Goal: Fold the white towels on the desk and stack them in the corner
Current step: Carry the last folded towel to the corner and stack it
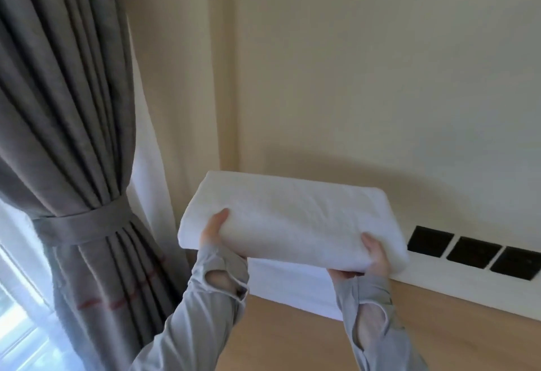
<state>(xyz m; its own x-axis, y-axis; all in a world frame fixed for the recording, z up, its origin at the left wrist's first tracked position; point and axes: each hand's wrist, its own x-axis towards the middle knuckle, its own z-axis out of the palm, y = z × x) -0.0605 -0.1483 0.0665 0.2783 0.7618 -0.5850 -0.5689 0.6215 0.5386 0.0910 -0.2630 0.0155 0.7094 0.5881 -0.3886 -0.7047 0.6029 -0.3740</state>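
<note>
I'm holding the towel (292, 218), left hand (215, 231) and right hand (376, 256) both clamped on its near edge; soft, light, likely sagging mid-span.

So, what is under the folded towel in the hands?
A white stack of towels on the wooden desk, against the wall. Its top is hidden by the folded towel, so contact cannot be told.
</note>
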